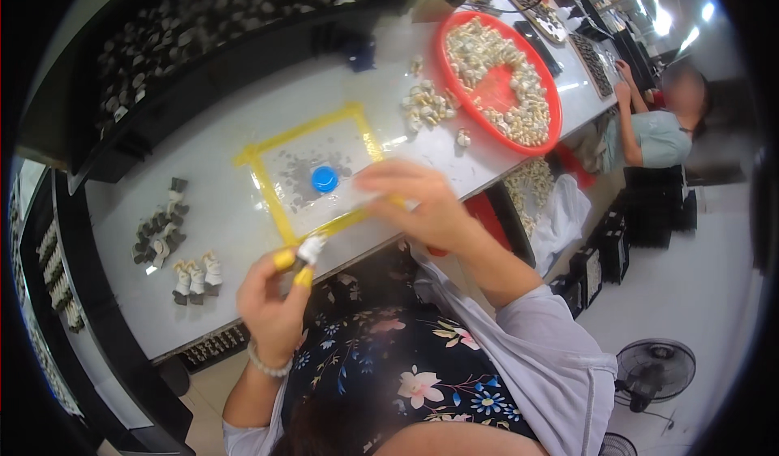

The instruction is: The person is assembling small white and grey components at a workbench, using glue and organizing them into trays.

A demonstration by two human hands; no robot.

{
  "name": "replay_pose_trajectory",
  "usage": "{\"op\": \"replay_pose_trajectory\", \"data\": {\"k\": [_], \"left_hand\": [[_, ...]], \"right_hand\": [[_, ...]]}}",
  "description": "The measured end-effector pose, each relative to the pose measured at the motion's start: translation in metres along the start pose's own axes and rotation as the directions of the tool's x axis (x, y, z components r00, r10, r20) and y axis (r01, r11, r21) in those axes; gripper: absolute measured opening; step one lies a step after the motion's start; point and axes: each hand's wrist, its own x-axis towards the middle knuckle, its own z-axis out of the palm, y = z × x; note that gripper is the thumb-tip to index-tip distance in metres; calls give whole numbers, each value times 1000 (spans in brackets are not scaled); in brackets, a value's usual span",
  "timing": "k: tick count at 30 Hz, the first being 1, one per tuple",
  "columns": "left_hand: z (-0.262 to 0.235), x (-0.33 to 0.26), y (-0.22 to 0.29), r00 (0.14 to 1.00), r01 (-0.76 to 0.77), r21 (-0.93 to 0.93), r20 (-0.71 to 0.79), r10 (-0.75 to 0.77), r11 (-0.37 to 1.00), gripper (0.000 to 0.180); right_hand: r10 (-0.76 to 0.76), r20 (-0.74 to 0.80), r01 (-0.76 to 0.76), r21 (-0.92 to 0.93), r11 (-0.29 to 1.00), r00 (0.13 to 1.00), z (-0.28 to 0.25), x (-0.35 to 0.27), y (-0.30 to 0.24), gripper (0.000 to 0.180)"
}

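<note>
Risk I see: left hand (272, 298) pinches small white part (309, 249) past tabletop (219, 212) near edge, could drop; right hand (414, 200) blurred, grip unclear.

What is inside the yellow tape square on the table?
Inside the yellow tape square sits a blue cap on a clear sheet with grey smudges around it. The right hand covers the square's near right corner, so that part cannot be seen.
</note>
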Motion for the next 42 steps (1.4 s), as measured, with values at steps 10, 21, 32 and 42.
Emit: {"op": "replay_pose_trajectory", "data": {"k": [10,21,32,42], "left_hand": [[-56,-16,3,856,-346,895,179,484,282,27],[-81,48,41,881,-226,906,33,472,358,27],[-78,92,37,980,-94,994,82,180,62,20],[-49,62,53,992,-110,369,-22,128,923,33]], "right_hand": [[52,-289,-258,-744,616,956,-73,-29,48,18],[108,-148,-136,-195,971,983,-17,1,20,19],[-83,114,136,-613,778,990,-10,13,8,28],[162,53,-162,-9,987,985,-11,4,14,30]]}}
